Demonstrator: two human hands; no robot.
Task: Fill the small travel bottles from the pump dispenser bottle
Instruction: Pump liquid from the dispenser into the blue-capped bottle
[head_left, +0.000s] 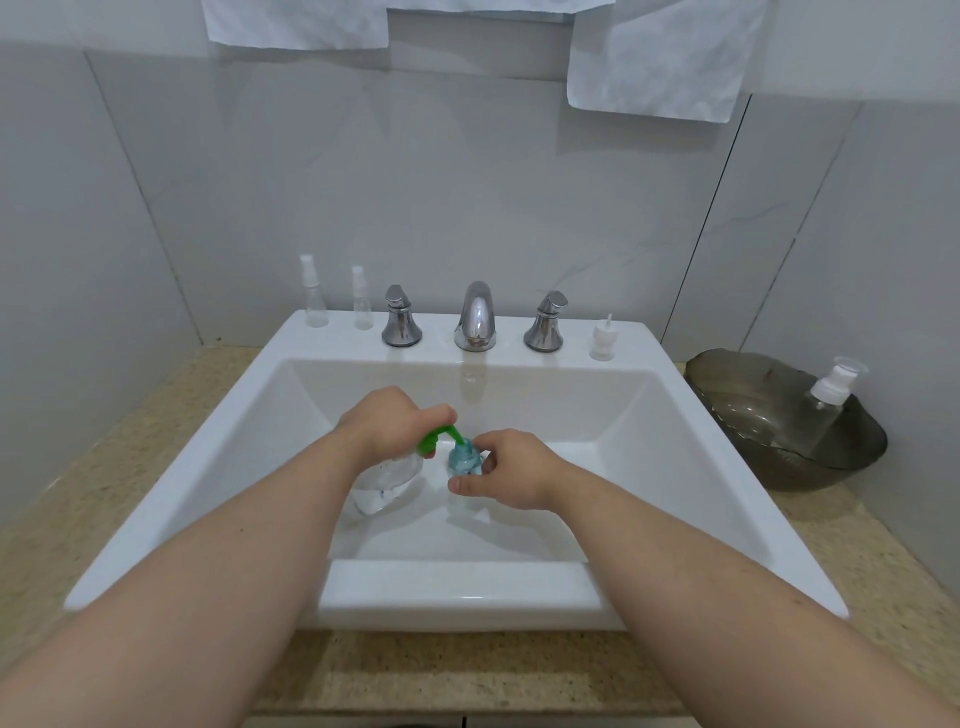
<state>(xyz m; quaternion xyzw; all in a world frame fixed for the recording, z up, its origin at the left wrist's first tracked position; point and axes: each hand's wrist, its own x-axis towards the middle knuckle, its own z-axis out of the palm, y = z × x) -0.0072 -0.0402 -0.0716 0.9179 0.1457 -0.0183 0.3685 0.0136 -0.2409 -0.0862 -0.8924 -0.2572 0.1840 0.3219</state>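
Pointing right, green pump spout over upright travel bottle

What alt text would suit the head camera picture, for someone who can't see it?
Over a white sink, a person's left hand grips the green pump of a clear pump dispenser bottle, its spout aimed into a small travel bottle held by the right hand. Two clear spray bottles stand on the sink's back ledge, left of the faucet.

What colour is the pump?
Bright green. The pump shows best in the head view, gripped by the left hand.
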